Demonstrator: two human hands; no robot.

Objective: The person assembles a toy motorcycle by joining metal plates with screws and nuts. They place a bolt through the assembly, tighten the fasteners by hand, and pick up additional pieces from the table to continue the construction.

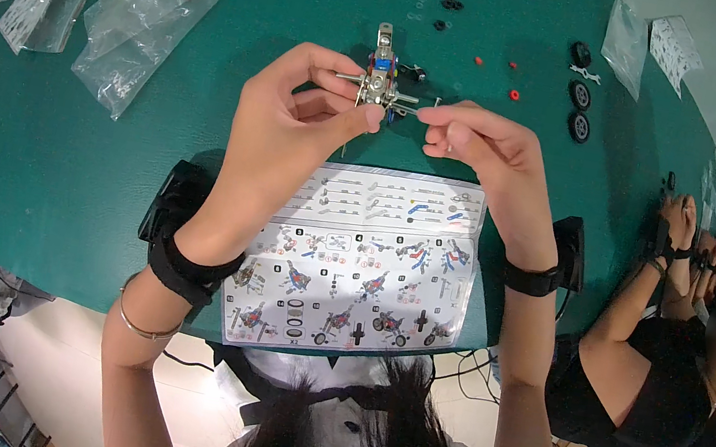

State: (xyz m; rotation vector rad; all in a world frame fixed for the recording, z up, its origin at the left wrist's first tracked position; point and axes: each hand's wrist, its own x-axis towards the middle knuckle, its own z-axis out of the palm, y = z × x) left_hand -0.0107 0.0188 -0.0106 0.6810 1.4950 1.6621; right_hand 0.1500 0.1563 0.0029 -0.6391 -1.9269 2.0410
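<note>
My left hand (302,108) is closed around a small metal construction model (379,79), thumb at its lower end and fingers along its left side. The model has silvery perforated plates, blue and red bits, and rods sticking out sideways. Close by on the right, my right hand (487,141) pinches a thin silvery metal piece (437,104) between thumb and forefinger. Its tip end reaches the model's right side; its exact kind is too small to make out. Below both hands lies a printed instruction sheet (351,261) with coloured assembly drawings.
Beyond the right hand lie red rings (515,95), black wheels (579,95) and several small black rings (452,1) on the green table (177,163). Clear plastic bags (149,24) rest at left, another bag (626,43) at far right. A person (648,370) sits at right.
</note>
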